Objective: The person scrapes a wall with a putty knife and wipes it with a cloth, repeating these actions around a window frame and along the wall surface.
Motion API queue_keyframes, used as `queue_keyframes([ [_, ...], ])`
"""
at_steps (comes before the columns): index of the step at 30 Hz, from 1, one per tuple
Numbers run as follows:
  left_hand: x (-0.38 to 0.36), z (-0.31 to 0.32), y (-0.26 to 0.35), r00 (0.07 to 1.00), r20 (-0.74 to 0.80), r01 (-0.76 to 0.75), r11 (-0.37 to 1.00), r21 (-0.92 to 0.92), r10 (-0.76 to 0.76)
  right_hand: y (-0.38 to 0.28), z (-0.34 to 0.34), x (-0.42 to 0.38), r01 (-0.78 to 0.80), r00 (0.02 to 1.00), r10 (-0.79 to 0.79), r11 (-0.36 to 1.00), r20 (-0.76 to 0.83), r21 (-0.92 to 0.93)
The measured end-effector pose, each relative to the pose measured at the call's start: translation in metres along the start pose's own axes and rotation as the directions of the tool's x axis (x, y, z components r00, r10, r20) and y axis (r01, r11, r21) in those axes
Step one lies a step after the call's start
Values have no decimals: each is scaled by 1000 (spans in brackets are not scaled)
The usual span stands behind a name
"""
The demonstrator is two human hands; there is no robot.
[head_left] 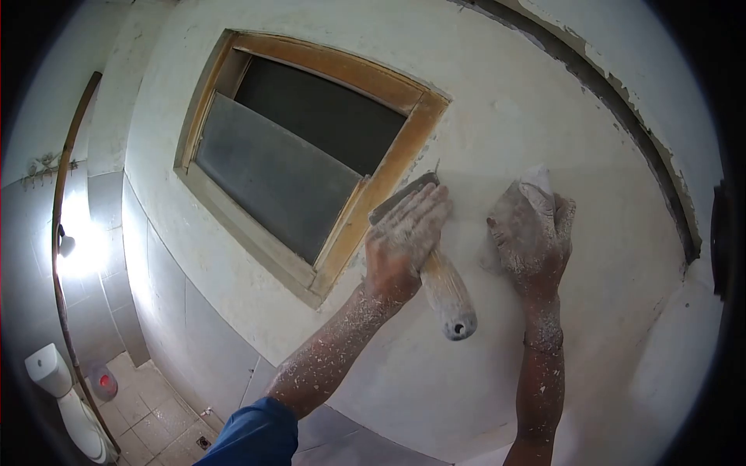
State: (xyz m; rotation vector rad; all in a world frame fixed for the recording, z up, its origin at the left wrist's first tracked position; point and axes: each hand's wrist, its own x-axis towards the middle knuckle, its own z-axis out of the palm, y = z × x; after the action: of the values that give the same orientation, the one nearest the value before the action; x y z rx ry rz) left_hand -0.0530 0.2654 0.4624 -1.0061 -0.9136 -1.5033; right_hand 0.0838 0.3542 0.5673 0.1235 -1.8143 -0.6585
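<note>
My left hand (406, 233), coated in white dust, is closed around a putty knife (447, 293). Its pale handle, with a hole in the dark end cap, points down past my wrist, while the dark blade (402, 197) lies by the window frame's right edge. Against the white wall (497, 116) rests my right hand (532, 233), also dusty, its fingers bent. A small whitish folded piece (536, 179) sticks out beyond those fingers; its kind cannot be made out. Smeared grey dust marks surround this hand.
A wooden window frame (431, 116) with a frosted pane (272, 179) is at upper left. A dark groove (583, 66) runs along the wall's upper right. A long pole (62, 194) leans at far left near a toilet (78, 419), a bright lamp (66, 245) and tiled floor (159, 427).
</note>
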Motion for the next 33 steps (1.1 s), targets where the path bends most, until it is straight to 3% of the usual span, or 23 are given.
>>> queue_keyframes([
  [5, 6, 3, -7, 995, 3, -99, 995, 31, 99, 1, 0, -2, 14, 1000, -14, 999, -9, -29],
  [9, -4, -3, -3, 999, 29, -40, 999, 2, 40, -2, -1, 0, -38, 999, 38, 999, -2, 30],
  [12, 5, 0, -11, 993, -16, -117, 993, -12, 117, 0, 1, -2, -23, 1000, 24, 1000, -7, 12],
  [13, 10, -3, -6, 999, -4, -32, 998, -62, 32, 1, 0, -3, -22, 1000, 22, 1000, 2, 12],
  [16, -5, -5, -2, 999, 34, 1, 1000, -26, -1, 4, 1, -2, 27, 1000, -27, 1000, -14, -6],
  [19, 3, 3, -16, 993, -27, -115, 991, -74, 114, 4, 0, -5, 28, 1000, -28, 1000, -11, 7],
  [22, 2, -1, -7, 998, -6, -59, 998, 18, 59, 1, 0, -3, 73, 997, -74, 996, -19, -44],
  [25, 8, 0, -12, 998, -13, -65, 997, -32, 65, 3, 1, -6, -14, 1000, 14, 1000, -14, 12],
  [27, 11, -1, -10, 999, -28, -33, 996, -86, 31, 0, -1, -2, 73, 997, -75, 997, -36, -39],
  [31, -1, -2, -12, 998, 7, -68, 997, 35, 68, 3, 2, -3, -2, 999, 2, 1000, -38, -15],
  [33, 6, 0, -16, 992, -41, -123, 992, -26, 121, 3, 0, -4, 107, 994, -109, 990, -13, -87],
])
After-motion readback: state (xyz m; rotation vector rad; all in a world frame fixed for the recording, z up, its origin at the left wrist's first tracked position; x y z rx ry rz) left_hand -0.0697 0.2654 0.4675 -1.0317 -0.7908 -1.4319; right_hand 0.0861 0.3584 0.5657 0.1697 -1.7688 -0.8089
